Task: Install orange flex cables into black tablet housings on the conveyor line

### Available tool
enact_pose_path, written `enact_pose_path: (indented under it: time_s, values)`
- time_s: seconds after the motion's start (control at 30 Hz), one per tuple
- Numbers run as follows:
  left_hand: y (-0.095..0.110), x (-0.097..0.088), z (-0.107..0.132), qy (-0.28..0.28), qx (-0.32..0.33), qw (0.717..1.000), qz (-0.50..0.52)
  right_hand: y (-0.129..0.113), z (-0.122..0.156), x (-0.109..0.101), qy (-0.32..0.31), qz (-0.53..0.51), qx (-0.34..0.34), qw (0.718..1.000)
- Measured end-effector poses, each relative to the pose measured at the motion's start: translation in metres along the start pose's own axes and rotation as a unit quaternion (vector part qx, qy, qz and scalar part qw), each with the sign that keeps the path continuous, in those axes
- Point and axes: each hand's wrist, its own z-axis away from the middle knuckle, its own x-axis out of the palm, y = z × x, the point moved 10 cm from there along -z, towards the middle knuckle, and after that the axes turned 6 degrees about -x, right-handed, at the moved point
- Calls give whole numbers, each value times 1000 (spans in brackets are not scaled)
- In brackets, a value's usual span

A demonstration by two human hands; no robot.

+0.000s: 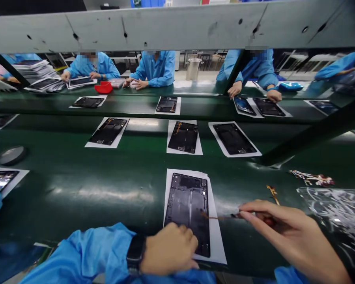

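A black tablet housing (pixel 189 197), its inner side up, lies on a white paper sheet (pixel 216 232) close in front of me. Over its lower left corner is my left hand (pixel 173 248), fingers curled and gripping the near edge; the fingertips are partly hidden. At the right, my right hand (pixel 290 228) pinches a thin orange-brown flex cable (pixel 214 217) between thumb and forefinger. The cable's far end hangs over the housing, somewhat blurred; whether it touches cannot be told. Another orange flex cable (pixel 272 194) lies on the green bench just beyond my right hand.
A clear plastic bag (pixel 337 209) and a pile of small wired parts (pixel 312 178) lie at right. Beyond are several tablet housings on paper, including one (pixel 233 138) near a dark slanted post (pixel 307 130). A round grey object (pixel 11 155) sits left. Co-workers in blue (pixel 158 69) sit opposite.
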Motion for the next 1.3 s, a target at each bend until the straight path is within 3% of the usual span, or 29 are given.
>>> enact_pose_path:
  time_s: [0.1, 0.17, 0.27, 0.37, 0.6, 0.77, 1.0, 1.13, 1.3]
  values:
    - [-44, -43, 9, 96, -110, 973, 179, -22, -9, 32, -77, 8, -26, 997]
    - [-62, -58, 14, 156, -144, 941, 264, -33, -19, 54, -114, 10, -41, 993]
    - [-69, -51, 10, 181, -138, 922, 314, -43, -35, 77, -132, -18, -53, 990]
    - [-73, -37, 2, 190, -127, 916, 331, -45, -47, 88, -127, -61, -46, 989]
    - [-90, -56, 4, 283, -120, 925, 222, -37, -66, 93, -111, -99, -13, 989]
    - [-100, -55, 12, 281, -88, 948, 121, -22, -87, 102, -101, -100, -3, 990]
    - [-102, -40, 23, 272, -35, 958, -86, 10, -118, 160, -189, -29, -21, 981]
    - [-105, -30, 18, 258, -32, 959, -114, 23, -137, 188, -208, 14, -23, 978]
    - [-113, -16, 6, 226, -48, 969, -92, 32, -152, 204, -218, 54, -11, 974]
